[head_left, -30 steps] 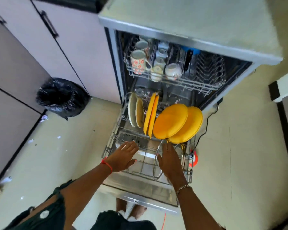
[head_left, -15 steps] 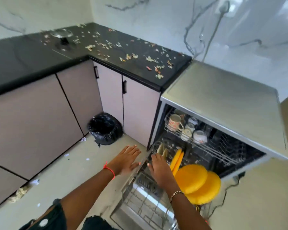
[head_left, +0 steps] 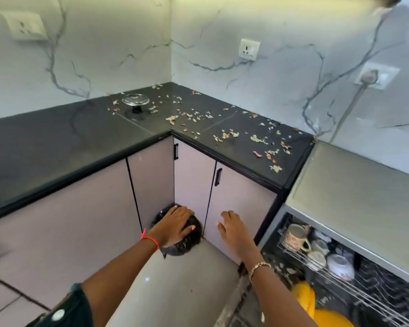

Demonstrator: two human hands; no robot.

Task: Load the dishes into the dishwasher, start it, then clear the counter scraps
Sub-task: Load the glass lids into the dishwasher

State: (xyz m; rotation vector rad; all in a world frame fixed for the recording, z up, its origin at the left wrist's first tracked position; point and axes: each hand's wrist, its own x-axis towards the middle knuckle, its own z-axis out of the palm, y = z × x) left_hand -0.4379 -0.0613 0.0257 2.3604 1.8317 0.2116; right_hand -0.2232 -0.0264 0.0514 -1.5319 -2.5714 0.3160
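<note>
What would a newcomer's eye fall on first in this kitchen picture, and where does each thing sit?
Pale scraps litter the black counter, thickest along its corner stretch. The left hand and right hand reach forward, open, in the foreground, the left in front of a black-bagged bin on the floor. At lower right the open dishwasher shows cups above yellow plates.

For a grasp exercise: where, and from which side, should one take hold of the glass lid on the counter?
Pinch the glass lid by its near rim, coming from above: it appears to rest upside down on its black knob, leaving the rim raised and free.
</note>
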